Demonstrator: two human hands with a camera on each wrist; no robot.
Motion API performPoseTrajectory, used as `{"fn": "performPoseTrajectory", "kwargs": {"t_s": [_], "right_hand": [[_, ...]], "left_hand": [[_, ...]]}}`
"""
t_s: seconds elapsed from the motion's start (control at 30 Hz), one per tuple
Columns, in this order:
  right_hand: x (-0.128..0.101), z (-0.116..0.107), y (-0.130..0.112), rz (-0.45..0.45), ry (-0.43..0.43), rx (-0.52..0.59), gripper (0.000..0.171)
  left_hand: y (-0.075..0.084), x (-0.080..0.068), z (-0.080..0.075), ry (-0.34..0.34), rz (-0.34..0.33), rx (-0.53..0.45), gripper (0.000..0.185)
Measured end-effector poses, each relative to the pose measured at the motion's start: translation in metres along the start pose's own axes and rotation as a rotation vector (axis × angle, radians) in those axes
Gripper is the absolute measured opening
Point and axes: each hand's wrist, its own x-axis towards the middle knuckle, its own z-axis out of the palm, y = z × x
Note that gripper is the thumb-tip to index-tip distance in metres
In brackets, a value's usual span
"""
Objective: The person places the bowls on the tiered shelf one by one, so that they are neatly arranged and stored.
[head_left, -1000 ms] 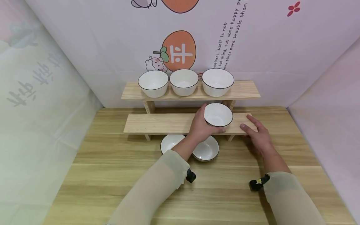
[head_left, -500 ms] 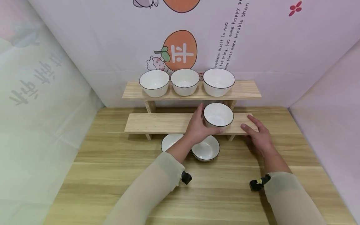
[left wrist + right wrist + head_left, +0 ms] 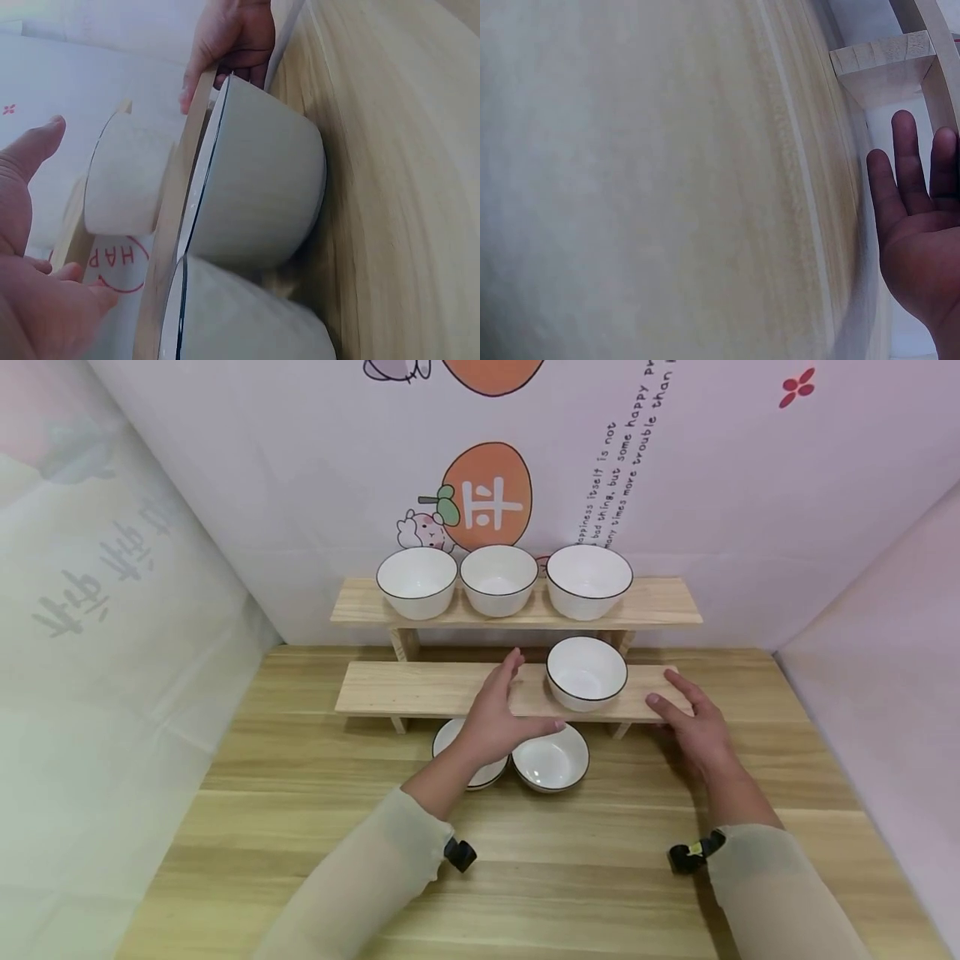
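Note:
A white bowl with a dark rim [image 3: 587, 672] stands upright on the right part of the lower wooden shelf [image 3: 420, 687]. Just left of that bowl is my left hand [image 3: 491, 714], fingers spread and thumb stretched out, with a gap between them. My right hand [image 3: 697, 727] holds the right end of the lower shelf, thumb and forefinger on top. Its other fingers [image 3: 905, 161] reach below the board in the right wrist view. Two more white bowls sit on the table in front of the shelf, a right one [image 3: 555, 762] and a left one [image 3: 489, 773] partly covered by my left hand.
On the upper shelf [image 3: 667, 600] three white bowls stand in a row: left [image 3: 417, 583], middle [image 3: 499, 583] and right [image 3: 588, 583]. The rack stands on a wood-grain table [image 3: 570, 868]. Printed white sheeting [image 3: 697, 485] closes off the back and both sides.
My left hand has let go of the bowl on the lower shelf and drawn back to the left. The bowl stays on the shelf. My right hand keeps its place on the shelf's end.

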Motion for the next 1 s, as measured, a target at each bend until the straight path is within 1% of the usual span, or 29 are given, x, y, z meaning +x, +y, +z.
{"fn": "performPoseTrajectory", "kwargs": {"t_s": [0.2, 0.4, 0.6, 0.77, 0.87, 1.0], "right_hand": [[0.014, -0.001, 0.011, -0.018, 0.012, -0.063, 0.082], [0.012, -0.002, 0.017, -0.02, 0.019, -0.093, 0.084], [0.008, -0.002, 0.02, -0.015, 0.02, -0.09, 0.081], [0.009, -0.003, 0.02, -0.012, 0.022, -0.11, 0.08], [0.009, -0.002, 0.02, -0.021, 0.022, -0.098, 0.08], [0.008, -0.002, 0.02, -0.028, 0.015, -0.032, 0.079]], "left_hand": [[-0.005, -0.017, -0.018, -0.018, 0.003, -0.001, 0.118], [-0.013, -0.036, -0.029, -0.024, 0.007, -0.016, 0.109], [-0.024, -0.051, -0.038, 0.001, 0.053, -0.003, 0.105], [-0.031, -0.058, -0.046, 0.023, 0.111, -0.017, 0.103], [-0.036, -0.063, -0.051, 0.031, 0.123, -0.021, 0.103], [-0.043, -0.069, -0.058, 0.039, 0.121, -0.006, 0.102]]}}
